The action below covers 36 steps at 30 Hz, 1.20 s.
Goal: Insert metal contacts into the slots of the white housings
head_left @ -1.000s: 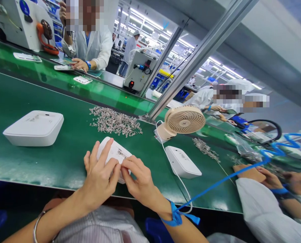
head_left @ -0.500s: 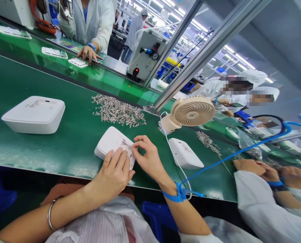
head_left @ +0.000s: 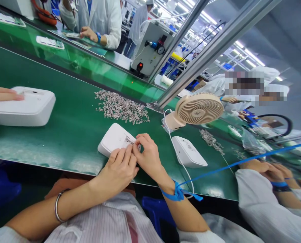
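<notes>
A white plastic device casing (head_left: pixel 113 137) with rounded corners lies on the green worktop, a recess and a printed label on its upper face. My left hand (head_left: pixel 120 170) grips its near side, fingers bent over the top. At the right end of the recess, my right hand (head_left: pixel 148 156) has thumb and index finger pinched together. Whatever sits between those fingertips is too small or hidden to make out. Beyond the casing spreads a heap of small metal pieces (head_left: pixel 122 107).
Another white casing (head_left: pixel 43 104) stands at left with a co-worker's hand (head_left: pixel 3 93) on it. To the right are a beige fan (head_left: pixel 199 109), its white cable and a third casing (head_left: pixel 188 153). A blue wrist cord (head_left: pixel 231 165) stretches rightward. Co-workers sit opposite and at right.
Another person's hand has come onto the left casing, which now sits further left in view. My hands have moved closer together on the middle casing. The co-worker opposite has drawn a hand back.
</notes>
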### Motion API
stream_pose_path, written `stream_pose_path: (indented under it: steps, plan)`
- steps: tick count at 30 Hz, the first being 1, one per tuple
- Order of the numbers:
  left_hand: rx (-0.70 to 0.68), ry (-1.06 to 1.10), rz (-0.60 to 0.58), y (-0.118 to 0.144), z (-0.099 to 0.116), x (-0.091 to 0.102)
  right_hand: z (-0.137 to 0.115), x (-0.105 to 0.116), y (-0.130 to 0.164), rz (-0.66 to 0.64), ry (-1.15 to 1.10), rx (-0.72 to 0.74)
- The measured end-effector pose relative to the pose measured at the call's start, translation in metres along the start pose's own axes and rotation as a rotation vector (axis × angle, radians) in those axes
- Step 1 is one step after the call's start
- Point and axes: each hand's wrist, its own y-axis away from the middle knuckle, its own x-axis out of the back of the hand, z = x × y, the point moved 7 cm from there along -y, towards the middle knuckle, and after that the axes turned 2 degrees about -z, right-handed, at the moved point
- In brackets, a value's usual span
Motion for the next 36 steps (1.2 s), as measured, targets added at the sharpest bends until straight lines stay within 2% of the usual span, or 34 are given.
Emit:
stream_pose_path:
  steps: [8,12,17,22,24,30,32,33,35,36]
  plan:
    - [0.011,-0.099,-0.037,-0.001,0.004,0.0,0.006,0.006,0.023,0.103,-0.273,-0.019]
    - [-0.001,-0.123,-0.058,-0.001,0.007,-0.002,0.007,0.003,0.031,0.123,-0.308,-0.023]
    - [-0.012,-0.139,-0.089,0.001,0.007,-0.003,0.005,0.001,0.031,0.079,-0.263,0.008]
    - [-0.05,-0.148,-0.141,0.005,0.009,-0.004,-0.003,0.005,0.018,-0.072,-0.137,0.118]
    - [-0.04,-0.15,-0.144,0.007,0.009,-0.003,0.0,0.006,0.01,-0.078,-0.146,0.085]
    - [-0.035,-0.162,-0.137,0.007,0.015,-0.003,0.018,0.0,-0.002,-0.012,-0.266,-0.163]
    - [0.02,-0.149,-0.14,0.003,0.006,-0.005,0.034,0.012,0.003,0.069,-0.3,-0.259]
    - [0.09,-0.153,-0.138,0.001,-0.005,-0.005,0.047,0.025,0.008,0.145,-0.264,-0.312]
    - [0.292,-0.177,-0.115,-0.002,-0.035,-0.003,0.077,0.06,0.024,0.334,-0.056,-0.408]
    - [0.396,-0.185,-0.097,-0.001,-0.051,-0.001,0.094,0.076,0.034,0.389,0.086,-0.46]
